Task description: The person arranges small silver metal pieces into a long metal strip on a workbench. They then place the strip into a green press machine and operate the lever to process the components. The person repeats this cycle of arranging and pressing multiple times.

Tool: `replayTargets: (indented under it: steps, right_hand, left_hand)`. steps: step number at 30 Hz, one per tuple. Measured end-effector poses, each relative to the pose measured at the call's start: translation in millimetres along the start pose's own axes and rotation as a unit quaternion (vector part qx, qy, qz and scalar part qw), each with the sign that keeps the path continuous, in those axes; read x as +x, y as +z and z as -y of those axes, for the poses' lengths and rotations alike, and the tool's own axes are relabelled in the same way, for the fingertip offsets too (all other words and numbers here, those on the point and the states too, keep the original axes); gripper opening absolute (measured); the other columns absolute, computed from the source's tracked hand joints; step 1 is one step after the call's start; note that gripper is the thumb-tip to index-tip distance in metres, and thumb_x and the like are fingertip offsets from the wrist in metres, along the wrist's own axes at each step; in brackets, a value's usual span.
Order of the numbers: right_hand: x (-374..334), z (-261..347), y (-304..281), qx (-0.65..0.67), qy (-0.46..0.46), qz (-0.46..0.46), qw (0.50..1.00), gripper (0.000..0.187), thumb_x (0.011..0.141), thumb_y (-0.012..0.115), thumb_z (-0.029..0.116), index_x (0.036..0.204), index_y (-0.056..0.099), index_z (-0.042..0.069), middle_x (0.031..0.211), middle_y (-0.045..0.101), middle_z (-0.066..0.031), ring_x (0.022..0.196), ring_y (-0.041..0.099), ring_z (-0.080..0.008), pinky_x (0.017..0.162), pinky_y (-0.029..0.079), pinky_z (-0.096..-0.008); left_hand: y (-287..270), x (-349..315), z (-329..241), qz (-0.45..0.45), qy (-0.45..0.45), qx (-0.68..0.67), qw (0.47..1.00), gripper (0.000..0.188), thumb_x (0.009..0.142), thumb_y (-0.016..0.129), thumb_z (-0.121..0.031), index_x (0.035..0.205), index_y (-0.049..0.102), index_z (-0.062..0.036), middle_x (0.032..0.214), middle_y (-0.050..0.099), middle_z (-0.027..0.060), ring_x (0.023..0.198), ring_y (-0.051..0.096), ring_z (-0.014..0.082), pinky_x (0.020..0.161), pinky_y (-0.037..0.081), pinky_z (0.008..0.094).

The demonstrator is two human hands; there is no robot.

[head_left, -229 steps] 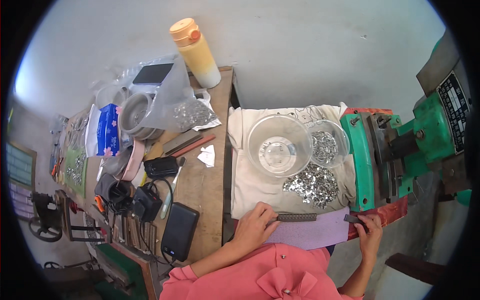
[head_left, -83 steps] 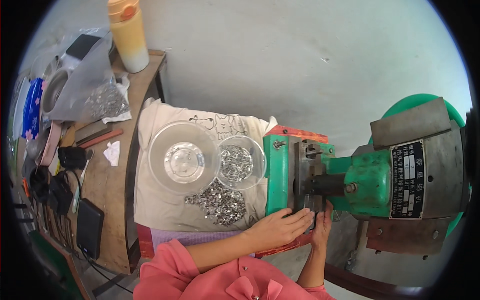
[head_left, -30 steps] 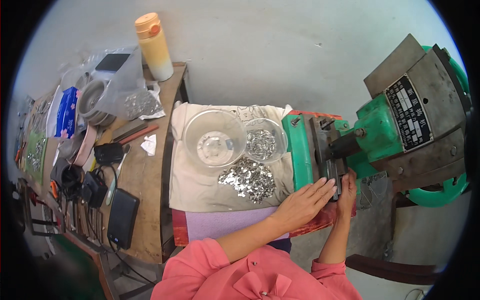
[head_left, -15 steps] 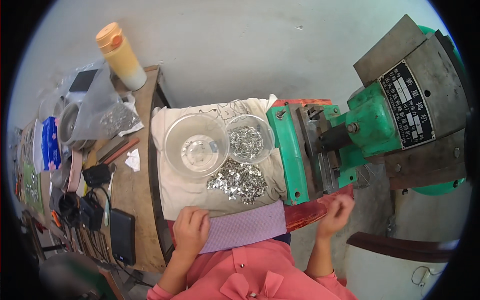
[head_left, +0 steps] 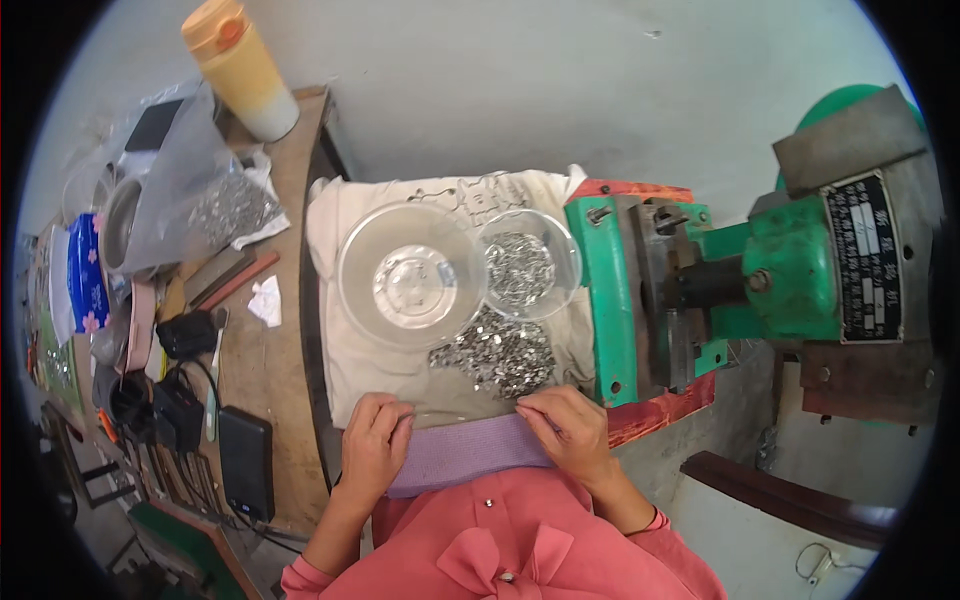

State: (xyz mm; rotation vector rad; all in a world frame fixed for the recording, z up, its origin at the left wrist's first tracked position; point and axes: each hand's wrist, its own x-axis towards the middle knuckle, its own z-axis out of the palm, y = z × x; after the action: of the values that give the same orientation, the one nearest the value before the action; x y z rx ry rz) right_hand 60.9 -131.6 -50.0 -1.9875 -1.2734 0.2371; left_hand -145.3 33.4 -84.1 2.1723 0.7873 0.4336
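My left hand rests at the near left edge of the white cloth, fingers curled together, beside a purple textured mat. At the near edge of a heap of small shiny metal pieces, my right hand has its fingertips pinched together. What either hand holds, if anything, is hidden or too small to tell. Beyond the heap stand a large clear plastic tub, with a few small bits at its bottom, and a smaller clear tub partly filled with small metal parts.
A green press with a steel die stands right of the cloth. On the wooden side table at left are a yellow bottle, a plastic bag of metal pieces, a black power bank, cables and tools.
My right hand has moved left from beside the press to the near edge of the metal heap. My left hand stays near the cloth's edge. The whole view has shifted slightly.
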Motion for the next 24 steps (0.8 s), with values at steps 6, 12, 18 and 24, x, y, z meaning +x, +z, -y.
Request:
replayTargets:
  steps: [6,12,18,24]
  right_hand:
    - [-2,3,22,-0.006,-0.056,0.08,0.995,0.016,0.079,0.08,0.012,0.093,0.074,0.011,0.084,0.066,-0.0019,0.075,0.065,-0.021,0.064,0.051,-0.0338]
    - [-1,7,44,-0.025,-0.082,0.087,0.993,0.016,0.078,0.08,0.017,0.093,0.075,0.015,0.082,0.061,0.0014,0.073,0.061,-0.0188,0.064,0.05,-0.0345]
    - [4,11,46,-0.034,-0.042,0.109,0.993,0.014,0.076,0.081,0.017,0.088,0.075,0.013,0.08,0.063,-0.0012,0.072,0.064,-0.0215,0.063,0.051,-0.0347]
    - [14,25,45,-0.072,-0.029,0.156,0.985,0.011,0.079,0.077,0.015,0.083,0.068,0.01,0.079,0.058,-0.005,0.072,0.065,-0.0245,0.063,0.052,-0.0375]
  left_hand:
    - [-1,0,0,0.004,-0.001,-0.024,1.0,0.016,0.079,0.074,-0.001,0.093,0.067,-0.0038,0.096,0.06,0.0111,0.089,0.061,0.0311,0.074,0.051,0.0402]
    - [2,3,-6,0.013,0.032,0.031,0.999,0.017,0.076,0.077,-0.003,0.089,0.068,-0.0061,0.094,0.06,0.0091,0.086,0.061,0.0293,0.071,0.05,0.0392]
    - [1,11,-12,0.037,0.06,0.07,0.995,0.013,0.076,0.076,-0.007,0.085,0.066,-0.0064,0.094,0.059,0.0069,0.082,0.058,0.028,0.071,0.05,0.0395]
    - [2,9,-14,0.043,0.071,0.107,0.991,0.017,0.073,0.075,-0.006,0.084,0.061,-0.0052,0.094,0.058,0.0094,0.086,0.059,0.0306,0.072,0.05,0.0421]
